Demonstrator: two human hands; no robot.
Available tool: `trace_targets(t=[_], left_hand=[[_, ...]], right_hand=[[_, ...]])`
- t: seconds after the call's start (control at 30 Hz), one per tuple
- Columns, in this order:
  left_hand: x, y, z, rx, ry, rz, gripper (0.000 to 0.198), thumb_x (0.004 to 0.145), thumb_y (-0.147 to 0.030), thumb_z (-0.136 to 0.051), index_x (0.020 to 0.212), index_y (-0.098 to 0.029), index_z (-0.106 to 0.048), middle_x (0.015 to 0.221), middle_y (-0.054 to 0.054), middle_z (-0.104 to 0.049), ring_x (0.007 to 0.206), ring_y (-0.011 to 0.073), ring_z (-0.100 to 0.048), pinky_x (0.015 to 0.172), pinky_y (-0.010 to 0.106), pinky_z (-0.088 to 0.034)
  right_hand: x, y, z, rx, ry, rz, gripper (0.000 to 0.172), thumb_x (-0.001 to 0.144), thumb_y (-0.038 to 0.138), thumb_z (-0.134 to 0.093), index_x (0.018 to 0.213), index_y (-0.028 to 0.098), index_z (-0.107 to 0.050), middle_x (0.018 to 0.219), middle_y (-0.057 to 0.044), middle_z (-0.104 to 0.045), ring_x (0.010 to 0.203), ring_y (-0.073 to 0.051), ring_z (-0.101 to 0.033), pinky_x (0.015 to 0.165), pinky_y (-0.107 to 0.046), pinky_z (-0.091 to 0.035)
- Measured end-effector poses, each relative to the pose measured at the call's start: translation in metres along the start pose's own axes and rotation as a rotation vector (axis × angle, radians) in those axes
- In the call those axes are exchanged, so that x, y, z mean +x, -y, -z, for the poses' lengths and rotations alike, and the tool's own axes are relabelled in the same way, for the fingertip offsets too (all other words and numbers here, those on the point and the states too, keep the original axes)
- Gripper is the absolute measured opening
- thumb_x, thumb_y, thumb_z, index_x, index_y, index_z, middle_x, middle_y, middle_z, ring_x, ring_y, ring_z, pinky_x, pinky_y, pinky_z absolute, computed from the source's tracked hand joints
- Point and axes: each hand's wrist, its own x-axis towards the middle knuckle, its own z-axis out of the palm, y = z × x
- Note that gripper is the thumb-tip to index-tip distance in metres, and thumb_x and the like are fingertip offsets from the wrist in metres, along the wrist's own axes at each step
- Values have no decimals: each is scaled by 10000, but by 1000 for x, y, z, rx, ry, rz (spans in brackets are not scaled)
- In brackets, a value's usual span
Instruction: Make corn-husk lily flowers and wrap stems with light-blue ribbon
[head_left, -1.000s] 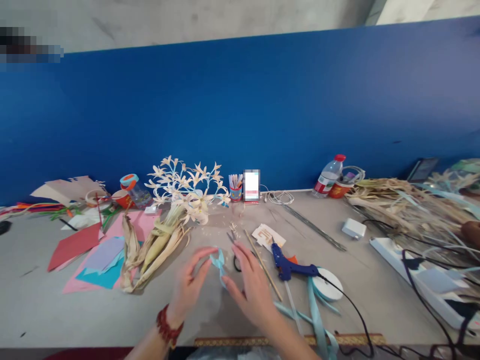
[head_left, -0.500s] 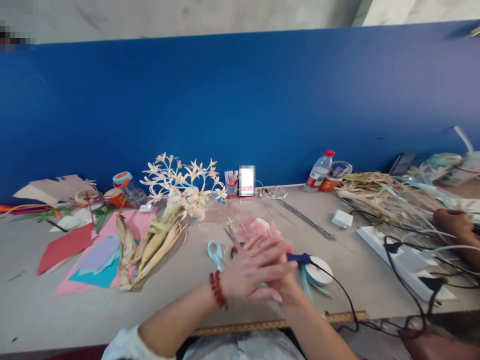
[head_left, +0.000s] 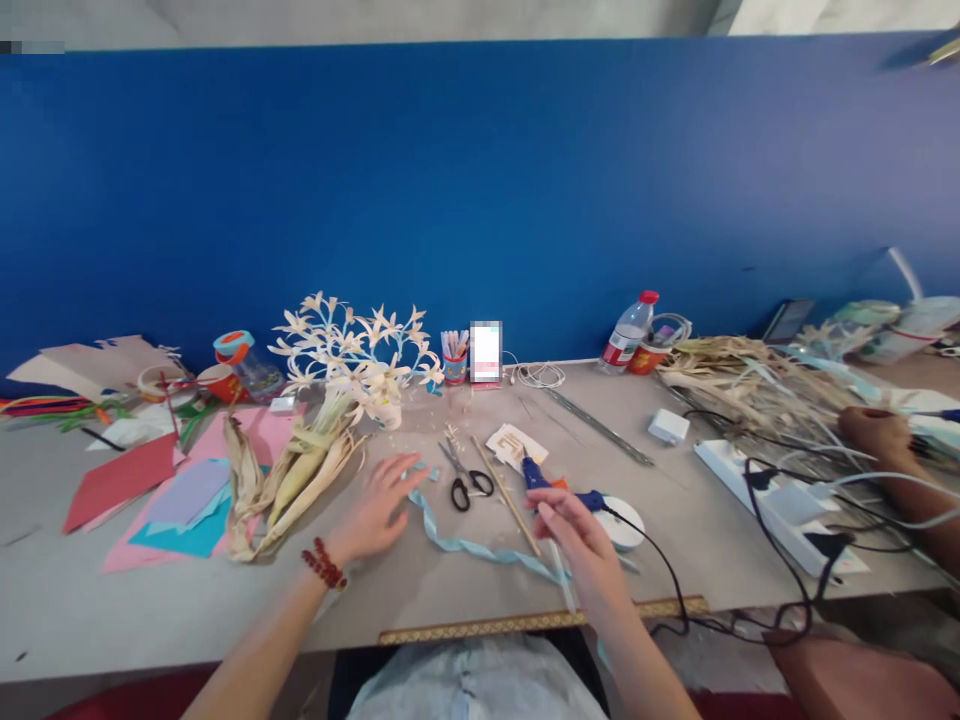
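Note:
My left hand, a red bead bracelet at its wrist, is open, its fingers stretched over one end of a light blue ribbon. The ribbon runs twisted across the table toward my right hand. That hand is open too, fingers loosely bent, in front of a blue glue gun and a white ribbon spool. A clear stick shows beside its palm. Between the hands lie black-handled scissors and a thin tan stick.
Corn husks and coloured papers lie left, behind them a vase of pale husk flowers. A ruler strip edges the table. A power strip with cords lies right, near a co-worker's hand and dry husks.
My hands were together over the middle of the table; now they are apart, the left moved left to the ribbon, the right near the glue gun. The scissors and ribbon are uncovered.

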Motion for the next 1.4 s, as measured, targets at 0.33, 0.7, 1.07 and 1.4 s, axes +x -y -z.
trace_targets(t=[0.33, 0.7, 1.07, 1.4], left_hand=[[27, 35, 15, 118, -186, 214, 380, 821, -139, -500, 1171, -195, -638, 1338, 131, -576, 1264, 308, -487, 1094, 530, -332], [-6, -42, 16, -95, -846, 144, 126, 889, -179, -548, 1010, -199, -575, 843, 53, -647, 780, 202, -643, 747, 343, -530], [-28, -71, -39, -275, -121, 7, 221, 936, -171, -480, 1106, -244, -600, 989, 54, -687, 905, 192, -666, 803, 316, -550], [-1, -66, -33, -363, 27, -23, 204, 965, -199, -438, 1073, -241, -605, 971, 59, -652, 871, 181, -646, 761, 299, -545]], right_hand=[[-21, -24, 10, -368, 143, 90, 303, 931, 454, -508, 1042, 202, -633, 865, -53, -630, 744, -189, -594, 673, -291, -505], [-31, -25, -34, -554, 366, 165, 228, 948, 303, -474, 1127, 207, -579, 1010, -75, -657, 783, -182, -638, 730, -293, -508], [-37, -24, 14, -770, 247, 258, 200, 957, 256, -467, 972, 213, -662, 883, -54, -708, 805, -196, -665, 735, -287, -507], [-2, -34, 109, -1091, -318, 339, 205, 917, 308, -494, 1058, 206, -602, 1090, -118, -655, 1021, -286, -608, 900, -445, -484]])
